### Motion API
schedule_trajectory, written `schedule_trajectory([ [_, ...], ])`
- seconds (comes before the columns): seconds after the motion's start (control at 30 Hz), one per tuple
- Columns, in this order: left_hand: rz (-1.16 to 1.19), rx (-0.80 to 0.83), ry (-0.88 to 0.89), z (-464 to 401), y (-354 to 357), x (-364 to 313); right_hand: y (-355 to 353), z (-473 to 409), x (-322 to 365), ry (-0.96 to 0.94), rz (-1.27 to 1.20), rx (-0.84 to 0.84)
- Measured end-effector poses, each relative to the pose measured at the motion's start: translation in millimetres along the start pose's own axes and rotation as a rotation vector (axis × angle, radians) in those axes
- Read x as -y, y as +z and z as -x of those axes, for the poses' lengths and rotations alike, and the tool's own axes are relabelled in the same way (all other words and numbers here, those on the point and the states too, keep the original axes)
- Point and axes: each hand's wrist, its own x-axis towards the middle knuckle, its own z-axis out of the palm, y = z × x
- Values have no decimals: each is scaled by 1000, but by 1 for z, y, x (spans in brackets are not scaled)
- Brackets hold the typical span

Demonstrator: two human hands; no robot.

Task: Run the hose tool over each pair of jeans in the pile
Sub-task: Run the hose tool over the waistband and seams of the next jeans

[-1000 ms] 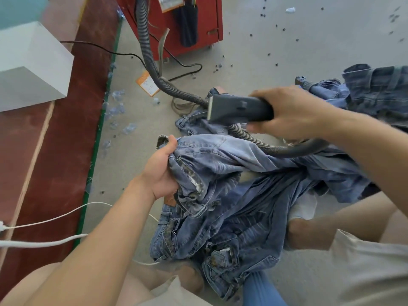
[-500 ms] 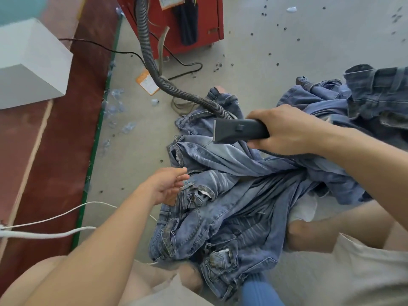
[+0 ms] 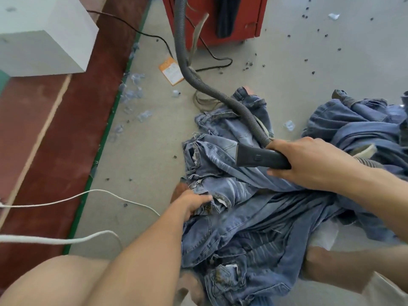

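1. We see our left hand (image 3: 194, 203) lower than half a second ago, now at the waistband of the jeans (image 3: 231, 219) heaped over our lap. Its fingers lie on the denim beside the zipper. They are blurred, and we cannot tell whether this grip holds the cloth or only rests on it.
2. A second ago that hand held a bunched waistband up off the pile. That fold now lies flat among the rest.
3. Our right hand (image 3: 309, 162) is curled round the dark handle of the nozzle (image 3: 256, 156), a firm grip. It has dropped from above the pile to just over the denim.
4. The nozzle's flat mouth points left, sticking out past the right grip, and sits on or just above the pale fold of the top pair. We cannot tell whether it touches.
5. The hose (image 3: 223, 100) enters the right grip from above, runs back over the far jeans, and climbs to the red cabinet (image 3: 249, 16).
6. More jeans (image 3: 357, 122) lie heaped on the floor (image 3: 287, 62), far right, apart from the lap pile.
7. On the left, two white cords (image 3: 66, 239) cross the floor, and an orange tag (image 3: 171, 71) lies near the hose.
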Motion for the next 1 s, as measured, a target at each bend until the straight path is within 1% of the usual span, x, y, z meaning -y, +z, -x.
schedule_trajectory([
  [0.03,-2,4,5,-3,0,1,1,-2,1,17,1,3],
  [0.1,81,-3,44,-9,-2,1,3,-10,3,60,7,8],
  [0.2,193,-69,135,-9,-7,-1,2,-21,2,133,16,11],
  [0.33,309,-147,212,-1,-20,1,-4,-28,-2,119,25,14],
  [0.4,367,-157,284,9,-27,-3,-8,-25,-6,113,18,15],
  [0.5,478,-108,449,34,-34,-23,-13,-18,-10,124,-1,-26],
  [0.57,532,-49,633,54,-36,-39,-18,-14,-11,163,-59,-93],
  [0.63,489,73,844,75,-37,-54,-26,-9,-14,206,-123,-201],
  [0.67,360,148,932,84,-35,-56,-31,-5,-16,229,-149,-257],
  [0.7,110,184,971,85,-32,-53,-36,-2,-18,250,-176,-309],
  [0.73,-252,161,933,80,-31,-44,-42,2,-22,269,-206,-349],
  [0.77,-642,128,823,72,-31,-27,-47,6,-25,283,-233,-372],
  [0.8,-971,130,634,62,-34,-4,-50,10,-27,289,-257,-381],
  [0.83,-1191,139,440,50,-39,21,-50,13,-30,290,-273,-380],
  [0.87,-1266,86,304,40,-44,38,-50,15,-32,291,-275,-369],
  [0.9,-1176,17,232,31,-48,46,-48,17,-33,293,-268,-351],
  [0.93,-897,-62,211,29,-49,44,-45,18,-34,291,-260,-328],
  [0.97,-503,-136,199,24,-47,37,-41,19,-33,280,-258,-309],
  [1.0,-145,-143,172,18,-40,27,-38,20,-32,265,-258,-301],
])
